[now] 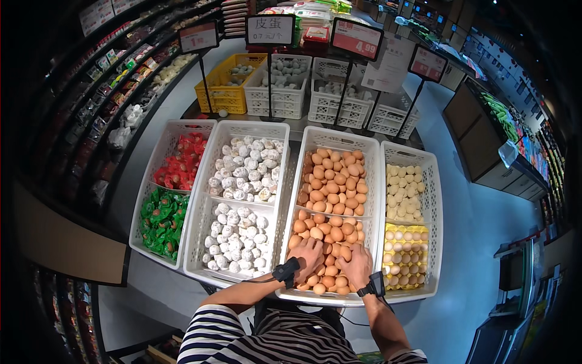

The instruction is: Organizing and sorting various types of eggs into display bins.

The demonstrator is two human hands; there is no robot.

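Both my hands are down in the near half of a white plastic crate [373,191] heaped with brown eggs [336,234]. My left hand [309,255] rests at the left side of the heap with its fingers curled over the eggs; whether it grips one is hidden. On the right, my right hand [358,264] has its thumb and fingers around a brown egg [345,253]. A divider separates this half from the far half, which also holds brown eggs [334,179]. Black devices are strapped to both wrists, with thin cables.
Left of my crate stand white-coated eggs [236,236] and eggs in green [163,223] and red wrappers [184,159]. To the right are pale eggs [404,191] and a yellow egg tray [404,257]. Sign stands [270,82] and a yellow crate [220,98] rise behind.
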